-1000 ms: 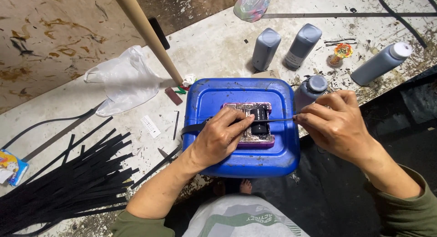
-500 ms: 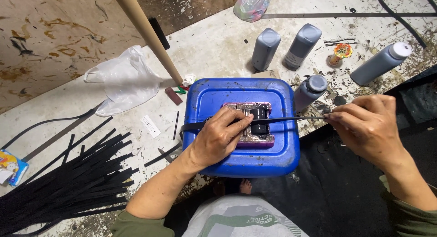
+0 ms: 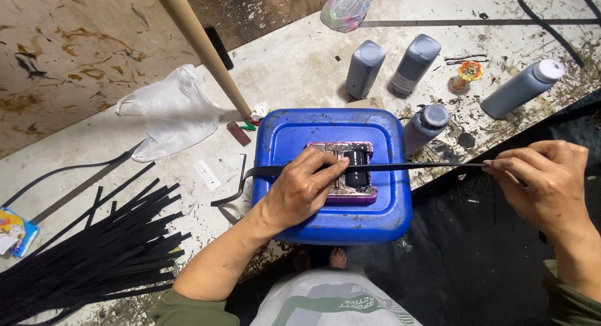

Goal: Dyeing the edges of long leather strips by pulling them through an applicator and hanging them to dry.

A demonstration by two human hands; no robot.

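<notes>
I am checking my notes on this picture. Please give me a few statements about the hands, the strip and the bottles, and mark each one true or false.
1. The right hand pinches the end of the black strip. True.
2. The left hand lies flat on the bare floor. False: it presses on the small metal device on top of the blue container.
3. The strip is stretched almost level between the two hands. True.
4. All grey bottles stand upright. False: one grey bottle lies tilted at the right.
5. A heap of black strips lies at the left. True.

A stained pale floor meets a mottled brown wall, evenly lit.
</notes>
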